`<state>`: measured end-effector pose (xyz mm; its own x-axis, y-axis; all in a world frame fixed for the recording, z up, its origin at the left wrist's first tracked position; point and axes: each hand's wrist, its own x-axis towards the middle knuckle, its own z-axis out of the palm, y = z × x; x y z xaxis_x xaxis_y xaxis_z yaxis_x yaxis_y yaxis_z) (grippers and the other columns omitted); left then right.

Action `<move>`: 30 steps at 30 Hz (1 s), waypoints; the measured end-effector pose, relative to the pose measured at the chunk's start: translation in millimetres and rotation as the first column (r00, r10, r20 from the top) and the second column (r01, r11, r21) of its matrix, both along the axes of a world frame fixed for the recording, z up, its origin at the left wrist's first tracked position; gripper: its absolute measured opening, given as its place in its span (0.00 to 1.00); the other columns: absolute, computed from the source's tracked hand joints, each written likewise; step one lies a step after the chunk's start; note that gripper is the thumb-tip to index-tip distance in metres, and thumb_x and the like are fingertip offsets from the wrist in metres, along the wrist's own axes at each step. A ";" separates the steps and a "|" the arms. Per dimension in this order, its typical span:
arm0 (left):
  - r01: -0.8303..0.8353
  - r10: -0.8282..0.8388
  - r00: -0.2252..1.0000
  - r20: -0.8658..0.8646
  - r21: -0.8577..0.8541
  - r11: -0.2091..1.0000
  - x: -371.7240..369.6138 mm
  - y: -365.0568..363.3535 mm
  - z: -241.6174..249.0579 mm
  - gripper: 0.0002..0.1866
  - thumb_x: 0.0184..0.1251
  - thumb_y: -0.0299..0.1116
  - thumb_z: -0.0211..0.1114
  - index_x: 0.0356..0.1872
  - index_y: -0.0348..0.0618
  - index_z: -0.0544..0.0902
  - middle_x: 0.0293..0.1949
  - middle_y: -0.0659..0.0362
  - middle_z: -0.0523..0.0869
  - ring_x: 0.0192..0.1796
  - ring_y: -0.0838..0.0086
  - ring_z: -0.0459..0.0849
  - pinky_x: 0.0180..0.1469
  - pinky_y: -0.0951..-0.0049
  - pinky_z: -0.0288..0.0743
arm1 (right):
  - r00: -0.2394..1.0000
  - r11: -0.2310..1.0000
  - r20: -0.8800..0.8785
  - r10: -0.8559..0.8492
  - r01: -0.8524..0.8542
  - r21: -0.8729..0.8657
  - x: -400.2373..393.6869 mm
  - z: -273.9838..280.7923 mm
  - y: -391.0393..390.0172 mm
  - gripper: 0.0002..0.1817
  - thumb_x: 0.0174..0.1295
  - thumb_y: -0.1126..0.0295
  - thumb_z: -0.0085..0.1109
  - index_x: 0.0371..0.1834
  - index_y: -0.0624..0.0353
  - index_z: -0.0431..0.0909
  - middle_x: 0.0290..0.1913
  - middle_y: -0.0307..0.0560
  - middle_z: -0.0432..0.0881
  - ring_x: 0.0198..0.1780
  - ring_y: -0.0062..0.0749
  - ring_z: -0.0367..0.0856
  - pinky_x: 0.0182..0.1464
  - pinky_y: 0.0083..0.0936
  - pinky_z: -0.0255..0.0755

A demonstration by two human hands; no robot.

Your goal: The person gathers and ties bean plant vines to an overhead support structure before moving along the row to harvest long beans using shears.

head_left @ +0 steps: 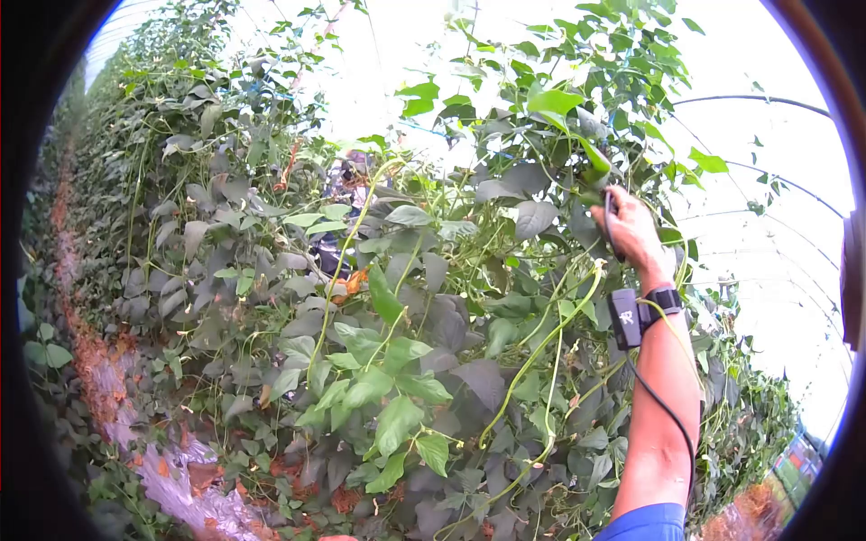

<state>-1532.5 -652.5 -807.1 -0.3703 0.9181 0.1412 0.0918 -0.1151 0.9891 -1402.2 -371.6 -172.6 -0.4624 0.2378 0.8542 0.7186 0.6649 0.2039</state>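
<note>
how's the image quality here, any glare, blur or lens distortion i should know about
Head view: the background is blown out to white, thinning the hoops at right; the lens curves the scene inside a dark round border; ground sheeting glares at lower left; foliage looks hazy mid-frame; the right hand is slightly soft, its dark tool hard to make out

We wear a blue sleeve [645, 521] that ends above the elbow of our right arm [663, 397]. Our right hand [634, 233] is bare. A black strap [666, 300] rings the wrist, with a dark, boxy module [624, 318] bearing a white mark, and a thin black cable [668, 410] beneath it.
</note>
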 end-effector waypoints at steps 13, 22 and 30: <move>0.271 0.792 0.551 -0.263 0.954 0.129 -60.5 70.8 408.4 0.14 0.47 0.21 0.66 0.38 0.38 0.81 0.31 0.56 0.85 0.32 0.63 0.85 0.35 0.68 0.79 | 0.984 0.995 0.162 0.079 -0.068 -0.072 -9.0 -111.4 39.1 0.16 0.53 0.60 0.63 0.43 0.53 0.80 0.32 0.57 0.83 0.37 0.54 0.82 0.42 0.43 0.75; 0.437 0.759 0.441 -0.479 0.853 0.284 -33.1 244.1 535.2 0.31 0.55 0.26 0.64 0.63 0.36 0.67 0.60 0.46 0.74 0.66 0.48 0.68 0.65 0.58 0.66 | 0.906 0.981 0.412 0.096 -0.157 0.116 29.1 -122.8 61.2 0.11 0.48 0.64 0.60 0.32 0.57 0.77 0.25 0.54 0.80 0.32 0.51 0.81 0.38 0.44 0.74; 0.049 0.752 0.181 -0.634 0.770 0.637 -38.4 315.2 554.2 0.40 0.52 0.50 0.67 0.65 0.44 0.64 0.54 0.48 0.76 0.55 0.52 0.77 0.51 0.55 0.76 | 0.825 0.975 0.551 0.130 -0.207 0.081 49.6 -108.3 61.0 0.13 0.47 0.66 0.62 0.34 0.58 0.77 0.24 0.54 0.79 0.31 0.51 0.80 0.35 0.43 0.74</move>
<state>-1570.9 -337.2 -253.0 0.1165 0.2822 0.9523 0.9826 -0.1721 -0.0692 -1352.6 -310.7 -280.9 -0.8803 0.0178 0.4742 0.3475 0.7046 0.6187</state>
